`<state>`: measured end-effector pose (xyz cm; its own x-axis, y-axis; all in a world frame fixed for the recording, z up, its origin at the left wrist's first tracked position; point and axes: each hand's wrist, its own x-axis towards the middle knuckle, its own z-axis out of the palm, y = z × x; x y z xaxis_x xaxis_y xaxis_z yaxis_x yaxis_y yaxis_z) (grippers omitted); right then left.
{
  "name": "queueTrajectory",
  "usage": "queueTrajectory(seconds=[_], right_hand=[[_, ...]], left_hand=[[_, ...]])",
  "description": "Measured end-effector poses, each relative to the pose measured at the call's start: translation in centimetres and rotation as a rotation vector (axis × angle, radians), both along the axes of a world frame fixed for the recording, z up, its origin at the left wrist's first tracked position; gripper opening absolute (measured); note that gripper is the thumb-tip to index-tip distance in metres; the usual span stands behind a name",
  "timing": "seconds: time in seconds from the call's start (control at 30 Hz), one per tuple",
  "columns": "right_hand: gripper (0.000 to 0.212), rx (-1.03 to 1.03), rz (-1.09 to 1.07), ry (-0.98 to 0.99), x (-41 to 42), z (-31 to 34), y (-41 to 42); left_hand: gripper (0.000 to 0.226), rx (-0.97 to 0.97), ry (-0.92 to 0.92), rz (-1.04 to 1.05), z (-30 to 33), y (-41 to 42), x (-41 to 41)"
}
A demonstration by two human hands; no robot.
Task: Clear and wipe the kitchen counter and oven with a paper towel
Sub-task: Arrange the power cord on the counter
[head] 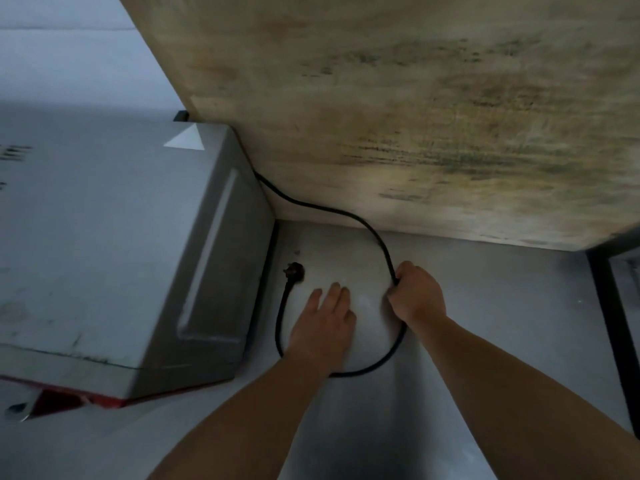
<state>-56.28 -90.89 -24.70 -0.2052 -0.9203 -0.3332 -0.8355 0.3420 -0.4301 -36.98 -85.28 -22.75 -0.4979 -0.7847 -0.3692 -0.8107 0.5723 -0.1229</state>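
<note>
A grey oven (114, 244) with a red front edge fills the left of the head view, standing on the pale counter (485, 306). Its black power cord (332, 211) runs from behind the oven along the wall, loops over the counter and ends in a loose plug (295, 271) beside the oven. My right hand (417, 292) grips the cord partway along the loop. My left hand (323, 323) lies flat on the counter inside the loop, fingers straight. No paper towel is in sight.
A stained wooden board (415, 109) forms the back wall above the counter. A black metal frame post (613, 323) stands at the right edge. A white wall (69, 53) rises behind the oven.
</note>
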Motion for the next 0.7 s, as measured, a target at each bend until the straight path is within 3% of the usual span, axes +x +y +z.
queueTrajectory(seconds=[0.27, 0.33, 0.47, 0.6, 0.7], right_hand=[[0.008, 0.004, 0.041, 0.054, -0.9, 0.2, -1.5], [0.008, -0.014, 0.033, 0.084, -1.6, 0.2, -2.1], [0.009, -0.021, -0.03, 0.133, -2.8, 0.3, -3.8], [0.006, 0.034, -0.059, 0.132, -2.9, 0.4, -4.9], [0.007, 0.015, -0.045, 0.156, -3.5, 0.4, -5.5]], left_hand=[[0.055, 0.071, -0.064, 0.116, -0.3, 1.9, 4.2], [0.048, 0.063, -0.003, 0.15, 0.2, 2.2, 4.9], [0.043, 0.016, 0.1, 0.074, 0.7, 3.1, 5.0], [0.053, 0.025, 0.11, -0.001, -0.8, 3.3, 4.6], [0.047, 0.035, 0.071, -0.083, -1.2, 3.0, 4.5]])
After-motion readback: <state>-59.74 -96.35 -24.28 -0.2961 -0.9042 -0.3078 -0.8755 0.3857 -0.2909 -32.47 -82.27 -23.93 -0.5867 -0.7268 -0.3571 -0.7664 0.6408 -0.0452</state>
